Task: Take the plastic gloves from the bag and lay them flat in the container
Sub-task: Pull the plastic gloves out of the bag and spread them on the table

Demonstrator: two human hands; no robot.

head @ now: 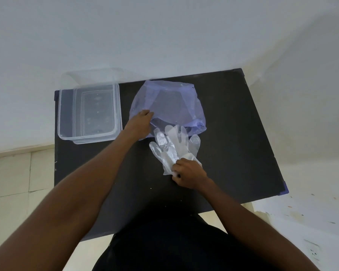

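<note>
A thin purple plastic bag (167, 102) lies on the black table (233, 133), its mouth facing me. My left hand (140, 123) pinches the bag's near left edge. Clear plastic gloves (170, 147) lie spread on the table just outside the bag's mouth, fingers pointing toward the bag. My right hand (188, 172) grips the gloves at their cuff end. A clear rectangular plastic container (89, 112) stands at the table's far left corner, with nothing visible inside.
The table stands against a white wall, with tiled floor to the left and a white surface to the right. My dark-clothed body is at the table's near edge.
</note>
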